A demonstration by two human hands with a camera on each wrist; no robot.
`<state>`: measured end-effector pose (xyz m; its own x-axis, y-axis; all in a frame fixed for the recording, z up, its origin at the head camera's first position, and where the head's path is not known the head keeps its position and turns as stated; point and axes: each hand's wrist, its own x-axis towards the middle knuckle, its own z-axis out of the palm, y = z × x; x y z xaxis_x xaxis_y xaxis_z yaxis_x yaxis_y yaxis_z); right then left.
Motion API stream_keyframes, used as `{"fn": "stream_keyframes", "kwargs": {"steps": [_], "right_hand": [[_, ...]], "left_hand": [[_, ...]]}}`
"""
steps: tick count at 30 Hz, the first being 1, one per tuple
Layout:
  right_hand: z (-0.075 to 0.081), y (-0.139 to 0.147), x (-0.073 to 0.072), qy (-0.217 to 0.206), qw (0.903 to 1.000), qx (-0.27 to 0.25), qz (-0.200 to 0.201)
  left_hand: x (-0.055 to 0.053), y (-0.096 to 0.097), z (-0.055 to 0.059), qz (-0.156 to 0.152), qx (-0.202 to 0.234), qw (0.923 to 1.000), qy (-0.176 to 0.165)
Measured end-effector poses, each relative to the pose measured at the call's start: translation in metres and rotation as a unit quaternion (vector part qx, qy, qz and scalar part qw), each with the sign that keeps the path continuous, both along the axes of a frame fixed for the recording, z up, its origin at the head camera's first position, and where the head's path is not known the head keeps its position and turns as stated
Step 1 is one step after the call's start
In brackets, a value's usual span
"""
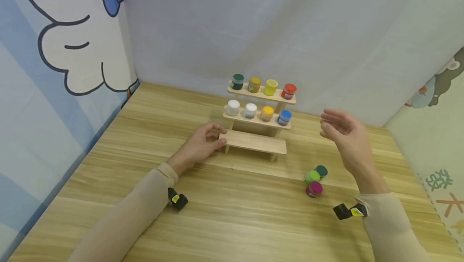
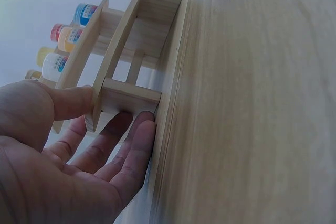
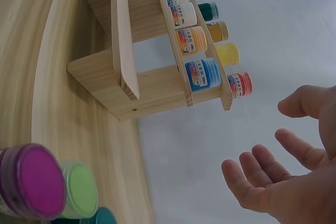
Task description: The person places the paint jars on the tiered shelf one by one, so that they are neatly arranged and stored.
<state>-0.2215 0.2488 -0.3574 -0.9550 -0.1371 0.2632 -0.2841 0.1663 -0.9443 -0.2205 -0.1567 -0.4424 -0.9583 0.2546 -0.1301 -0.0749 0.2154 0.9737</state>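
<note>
A three-tier wooden display rack (image 1: 253,142) stands at the back of the table. My left hand (image 1: 201,145) holds the left end of its lowest shelf. In the left wrist view the thumb (image 2: 73,102) lies over the shelf board and the fingers (image 2: 137,145) curl beneath it by the support. My right hand (image 1: 346,141) hangs in the air to the right of the rack, fingers loosely bent and nothing in them. Paint jars fill the two upper tiers, among them a blue jar (image 1: 284,117) and a red jar (image 1: 288,91). The lowest shelf is bare.
Three jars stand close together on the table at right: purple (image 1: 314,189), light green (image 1: 312,176) and dark teal (image 1: 321,171). Behind the rack hangs a pale cloth (image 1: 203,32). Cartoon-printed panels (image 1: 87,60) border the wooden table (image 1: 217,221) on both sides.
</note>
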Motion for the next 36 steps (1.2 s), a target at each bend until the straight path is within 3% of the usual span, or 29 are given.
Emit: {"fn": "stream_keyframes", "kwargs": {"steps": [9,16,23,30,36], "right_hand": [[-0.010,0.029,0.016,-0.008,0.9995,-0.030,0.012],[-0.028,0.049,0.028,-0.019,0.9993,-0.032,0.005],[-0.049,0.059,0.041,-0.046,0.9987,0.018,-0.012],[-0.068,0.062,0.048,-0.055,0.9976,0.042,0.003],[-0.077,0.063,0.052,-0.054,0.9941,0.094,0.003]], "left_hand": [[0.001,0.001,0.001,0.004,-0.006,1.0000,-0.001],[0.003,0.002,0.003,0.002,-0.005,1.0000,0.001],[0.002,0.001,0.002,0.004,-0.006,1.0000,0.002],[0.002,0.001,0.002,0.003,-0.007,1.0000,0.004],[0.003,0.001,0.003,0.004,-0.009,0.9999,0.006]]}}
